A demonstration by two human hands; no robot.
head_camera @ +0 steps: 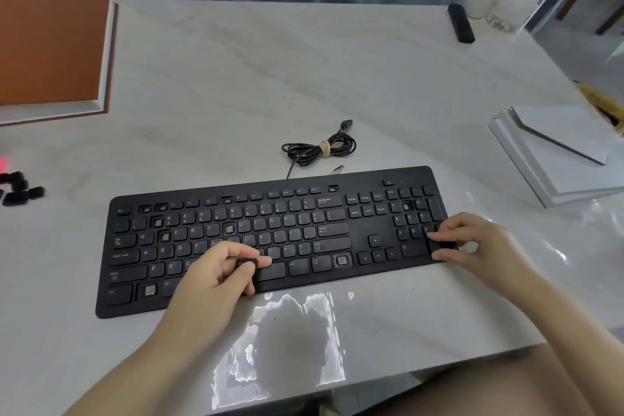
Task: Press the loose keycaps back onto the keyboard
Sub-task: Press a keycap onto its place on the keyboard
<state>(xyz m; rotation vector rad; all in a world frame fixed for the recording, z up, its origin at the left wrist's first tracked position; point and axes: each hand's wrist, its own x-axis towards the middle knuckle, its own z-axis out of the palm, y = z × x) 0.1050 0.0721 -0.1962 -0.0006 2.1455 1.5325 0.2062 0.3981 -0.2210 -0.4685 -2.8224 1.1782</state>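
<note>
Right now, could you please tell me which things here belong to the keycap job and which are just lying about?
Job: keyboard, keycap in the left hand, pile of loose keycaps, right hand holding the keyboard's end.
Lying about: orange book, black stick, jar, white boxes, coiled cable.

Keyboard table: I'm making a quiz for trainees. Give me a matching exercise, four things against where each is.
Things:
1 cable
2 spare keycaps
3 left hand
4 right hand

Places:
a in a heap at the table's left edge
b at the keyboard's right end
c coiled behind the keyboard
d over the keyboard's front rows, pinching a keycap

Pairs: 1-c, 2-a, 3-d, 4-b
</note>
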